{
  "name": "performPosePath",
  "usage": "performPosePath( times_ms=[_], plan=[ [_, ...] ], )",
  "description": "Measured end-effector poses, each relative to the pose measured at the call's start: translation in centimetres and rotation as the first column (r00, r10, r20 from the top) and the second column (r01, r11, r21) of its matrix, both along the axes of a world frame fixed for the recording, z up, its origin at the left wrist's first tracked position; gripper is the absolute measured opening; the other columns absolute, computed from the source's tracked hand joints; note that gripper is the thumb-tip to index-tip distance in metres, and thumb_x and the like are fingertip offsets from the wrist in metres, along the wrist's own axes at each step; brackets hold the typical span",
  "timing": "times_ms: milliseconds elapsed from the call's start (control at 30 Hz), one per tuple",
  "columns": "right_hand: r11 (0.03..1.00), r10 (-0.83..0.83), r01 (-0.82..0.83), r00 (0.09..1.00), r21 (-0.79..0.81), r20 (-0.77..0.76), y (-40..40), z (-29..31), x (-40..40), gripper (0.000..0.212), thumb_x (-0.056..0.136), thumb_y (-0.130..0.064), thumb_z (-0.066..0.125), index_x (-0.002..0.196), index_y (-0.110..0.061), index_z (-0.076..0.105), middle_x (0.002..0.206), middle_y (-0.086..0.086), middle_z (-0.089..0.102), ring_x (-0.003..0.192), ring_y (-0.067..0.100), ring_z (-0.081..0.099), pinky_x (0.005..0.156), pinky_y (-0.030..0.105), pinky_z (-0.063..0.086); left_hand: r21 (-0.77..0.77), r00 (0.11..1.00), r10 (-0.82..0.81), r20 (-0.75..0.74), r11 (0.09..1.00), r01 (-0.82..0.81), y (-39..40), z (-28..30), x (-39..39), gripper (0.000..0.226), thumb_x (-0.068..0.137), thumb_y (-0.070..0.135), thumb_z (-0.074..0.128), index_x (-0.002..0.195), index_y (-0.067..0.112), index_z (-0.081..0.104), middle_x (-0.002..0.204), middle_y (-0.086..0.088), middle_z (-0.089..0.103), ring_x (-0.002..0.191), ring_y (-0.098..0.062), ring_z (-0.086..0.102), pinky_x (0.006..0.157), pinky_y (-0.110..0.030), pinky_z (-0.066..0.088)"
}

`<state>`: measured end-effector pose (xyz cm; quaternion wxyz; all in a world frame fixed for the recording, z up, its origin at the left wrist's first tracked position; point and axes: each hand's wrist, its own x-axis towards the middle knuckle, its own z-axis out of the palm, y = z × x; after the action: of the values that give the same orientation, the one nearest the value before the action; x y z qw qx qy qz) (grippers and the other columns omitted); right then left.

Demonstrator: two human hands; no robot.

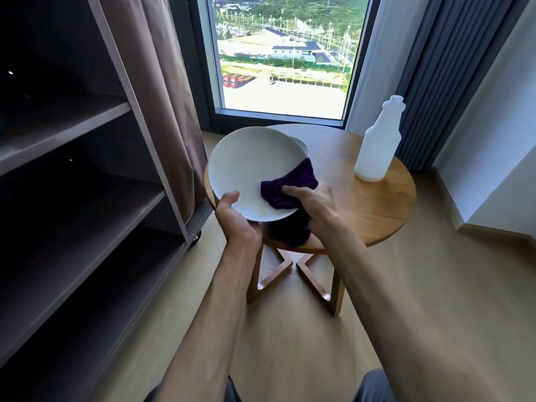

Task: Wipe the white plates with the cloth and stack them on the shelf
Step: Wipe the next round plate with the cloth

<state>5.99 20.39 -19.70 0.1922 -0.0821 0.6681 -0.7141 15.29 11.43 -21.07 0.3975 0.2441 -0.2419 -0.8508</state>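
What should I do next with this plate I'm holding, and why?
Probably sweep the purple cloth across toward the far rim. Your right hand presses it only on the near right part of the white plate, which your left hand grips by its near edge.

Round wooden table (374, 210) carries a white bottle (377, 152).

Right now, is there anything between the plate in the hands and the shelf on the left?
Nothing visible. The left hand holds the plate beside the shelf, whose open front faces it; the curtain hangs behind.
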Motion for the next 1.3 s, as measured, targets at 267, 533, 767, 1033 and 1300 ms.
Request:
performPosePath(
  times_ms=[267, 533, 767, 1033, 1300],
  plan=[
    [0.991, -0.129, 0.127, 0.991, -0.053, -0.047, 0.6, 0.1, -1.3, 0.017, 0.079, -0.018, 0.084, 0.081, -0.007, 0.071, 0.090, 0.016, 0.074, 0.088, 0.031, 0.074, 0.082, 0.044, 0.062, -0.335, 0.982, -0.125, 0.139, 0.927, 0.166, -4.0, 1.9, 0.6, 0.069, 0.068, 0.016, 0.058, 0.138, 0.011, 0.056, 0.122, -0.015, 0.069, 0.107, -0.034, 0.067, 0.077, -0.040, 0.061],
    [0.917, -0.190, 0.292, 0.918, -0.270, 0.347, -3.3, -0.9, 1.9, 0.017, 0.080, -0.011, 0.083, 0.082, -0.003, 0.068, 0.089, 0.017, 0.075, 0.081, 0.035, 0.075, 0.073, 0.043, 0.064, -0.566, 0.912, 0.275, 0.304, 0.822, -0.060, 1.9, 0.2, -0.8, 0.056, 0.093, -0.004, 0.063, 0.143, 0.016, 0.050, 0.127, 0.003, 0.065, 0.119, -0.018, 0.064, 0.110, -0.041, 0.050],
    [0.935, -0.111, 0.142, 0.987, -0.324, 0.113, -0.8, 1.0, -0.9, 0.014, 0.080, -0.009, 0.083, 0.086, -0.007, 0.071, 0.087, 0.009, 0.074, 0.086, 0.029, 0.072, 0.073, 0.039, 0.062, -0.715, 0.783, 0.087, 0.616, 0.480, 0.509, -6.0, 5.6, 4.7, 0.047, 0.089, -0.001, 0.061, 0.134, 0.010, 0.057, 0.114, -0.001, 0.068, 0.115, -0.022, 0.062, 0.071, -0.016, 0.054],
    [0.873, -0.155, 0.334, 0.882, -0.357, 0.446, -3.1, 1.3, 2.1, 0.028, 0.077, -0.009, 0.084, 0.100, 0.000, 0.070, 0.096, 0.017, 0.076, 0.084, 0.035, 0.075, 0.074, 0.049, 0.063, -0.572, 0.880, 0.239, 0.410, 0.819, 0.044, 2.4, 3.0, 2.2, 0.067, 0.093, 0.002, 0.068, 0.152, 0.020, 0.042, 0.141, -0.004, 0.057, 0.127, -0.023, 0.058, 0.104, -0.034, 0.052],
    [0.894, 0.150, -0.020, 0.955, -0.448, 0.257, 0.1, 0.2, 2.0, 0.016, 0.083, 0.008, 0.071, 0.097, 0.002, 0.070, 0.083, 0.009, 0.077, 0.075, 0.023, 0.075, 0.062, 0.030, 0.060, -0.741, 0.763, 0.156, 0.628, 0.422, 0.523, -4.2, 10.1, 4.9, 0.038, 0.083, -0.012, 0.061, 0.097, 0.024, 0.065, 0.102, -0.003, 0.071, 0.099, -0.021, 0.068, 0.083, -0.037, 0.058]
  ],
)
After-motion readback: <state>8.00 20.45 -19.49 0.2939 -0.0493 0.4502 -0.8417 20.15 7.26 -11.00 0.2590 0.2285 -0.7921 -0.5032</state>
